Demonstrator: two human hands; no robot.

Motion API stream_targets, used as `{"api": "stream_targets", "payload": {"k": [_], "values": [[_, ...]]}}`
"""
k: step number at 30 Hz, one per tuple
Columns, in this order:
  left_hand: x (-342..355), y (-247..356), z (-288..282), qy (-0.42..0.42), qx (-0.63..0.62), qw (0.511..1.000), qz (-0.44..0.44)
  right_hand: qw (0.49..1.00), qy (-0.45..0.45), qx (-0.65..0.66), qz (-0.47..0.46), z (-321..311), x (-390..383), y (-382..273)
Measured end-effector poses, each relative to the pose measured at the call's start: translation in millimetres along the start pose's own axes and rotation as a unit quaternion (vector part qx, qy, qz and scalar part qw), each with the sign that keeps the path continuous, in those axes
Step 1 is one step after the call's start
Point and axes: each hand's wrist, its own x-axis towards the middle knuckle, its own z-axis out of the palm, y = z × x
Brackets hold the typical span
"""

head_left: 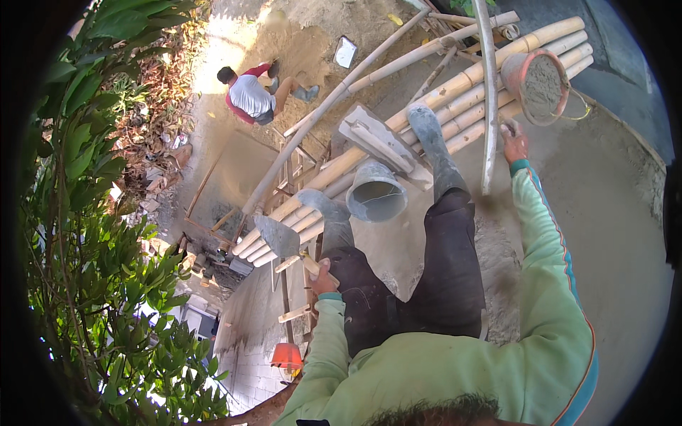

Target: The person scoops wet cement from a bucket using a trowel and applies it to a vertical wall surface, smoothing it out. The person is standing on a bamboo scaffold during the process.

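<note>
Head view, looking down from a bamboo scaffold (455,96) of pale poles laid side by side; all places below are taken from it.

Far left of the scaffold: green shrub foliage (85,234). Below and beyond its left end, on sandy ground, a person in a white shirt (250,96) crouches by a sand heap.

Left hand (323,278): grip closed around the wooden handle of a trowel (278,236), whose grey, mortar-coated blade points up-left over the near end of the poles. Judged stiff and fairly light; best taken by the handle, since the blade looks wet and slick.

Between the legs, resting on the poles: an empty grey bucket (375,193), mouth toward the camera. Just above it, a flat grey board (376,138). Rubber boots stand on the poles either side of the bucket.

Right hand (513,140): grip closed on a thin upright pole (489,92) crossing the scaffold. Rigid, rough; it looks to serve as a steadying hold.

Just above the right hand: an orange bucket (538,85) full of grey mortar, tilted on the scaffold's far end. Judged heavy and liable to slop; take it by the rim or bail.

Right of the scaffold: smooth wet cement slab (611,213).
</note>
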Motion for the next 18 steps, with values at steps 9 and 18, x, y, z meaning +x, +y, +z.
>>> {"api": "stream_targets", "payload": {"k": [9, 18], "values": [[36.3, -34.4, -22.7, 0.008, -0.027, 0.999, 0.020, 0.900, -0.369, -0.226, -0.050, 276.4, -122.9, -0.6], [43.0, -31.9, -26.1, -0.036, 0.026, 0.998, 0.034, 0.937, -0.233, -0.260, 0.012, 360.8, -125.4, 1.2]]}}
